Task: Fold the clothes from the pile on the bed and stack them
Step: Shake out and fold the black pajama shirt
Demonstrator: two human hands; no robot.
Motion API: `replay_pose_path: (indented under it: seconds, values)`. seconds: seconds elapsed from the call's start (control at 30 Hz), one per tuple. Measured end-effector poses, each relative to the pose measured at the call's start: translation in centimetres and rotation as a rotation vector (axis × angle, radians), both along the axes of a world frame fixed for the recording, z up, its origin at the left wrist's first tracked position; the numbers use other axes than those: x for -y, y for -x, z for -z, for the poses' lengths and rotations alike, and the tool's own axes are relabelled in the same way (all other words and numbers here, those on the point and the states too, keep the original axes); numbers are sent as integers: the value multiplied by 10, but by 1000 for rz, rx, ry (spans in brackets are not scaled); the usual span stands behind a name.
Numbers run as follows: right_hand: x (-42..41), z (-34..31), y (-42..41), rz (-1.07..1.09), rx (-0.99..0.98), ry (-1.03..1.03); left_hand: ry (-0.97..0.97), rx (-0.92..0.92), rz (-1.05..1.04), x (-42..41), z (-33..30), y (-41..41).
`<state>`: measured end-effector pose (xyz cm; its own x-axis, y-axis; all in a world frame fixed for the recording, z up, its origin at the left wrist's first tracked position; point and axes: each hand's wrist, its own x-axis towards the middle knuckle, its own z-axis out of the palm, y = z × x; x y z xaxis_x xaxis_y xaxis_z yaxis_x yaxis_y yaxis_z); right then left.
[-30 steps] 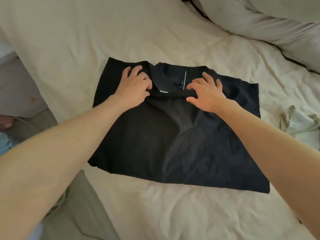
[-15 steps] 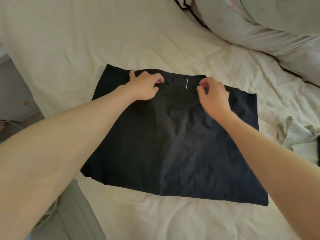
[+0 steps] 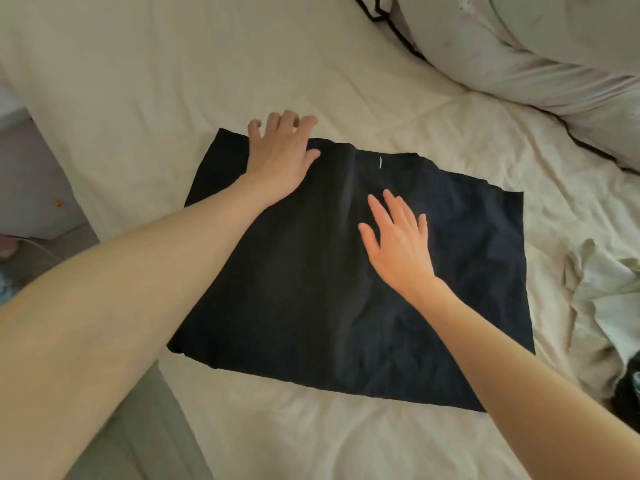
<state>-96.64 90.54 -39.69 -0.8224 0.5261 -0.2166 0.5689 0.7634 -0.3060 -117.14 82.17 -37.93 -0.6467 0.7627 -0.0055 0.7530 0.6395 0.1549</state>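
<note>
Hands lay on a folded black garment (image 3: 311, 278) spread flat in the middle of the cream bedsheet (image 3: 138, 81). The left hand (image 3: 280, 157) pressed its far left edge, fingers spread and slightly bent, gripping nothing. The right hand (image 3: 398, 244) rested flat on its centre, fingers straight. Pale crumpled clothes (image 3: 602, 289) lay at the right, pillows (image 3: 519, 57) far right.

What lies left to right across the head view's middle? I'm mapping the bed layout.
Grey floor strip beside the bed → left hand on the black folded garment → right hand on the same garment → crumpled pale green cloth.
</note>
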Motion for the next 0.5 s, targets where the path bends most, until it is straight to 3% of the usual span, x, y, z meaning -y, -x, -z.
replay_pose_path:
  seconds: [0.2, 0.33, 0.4, 0.5]
  values:
    - [45, 12, -49, 44, 63, -3, 81, 132, -170, 99, 15, -40]
    - [87, 17, -75, 117, 61, 9, -91, 143, -440, 180, 17, -68]
    - [103, 18, -89, 195, 73, 24, -252, 328, -746, 213, 22, -87]
    - [125, 19, -111, 263, 92, 47, -401, 790, -1190, 241, 31, -119]
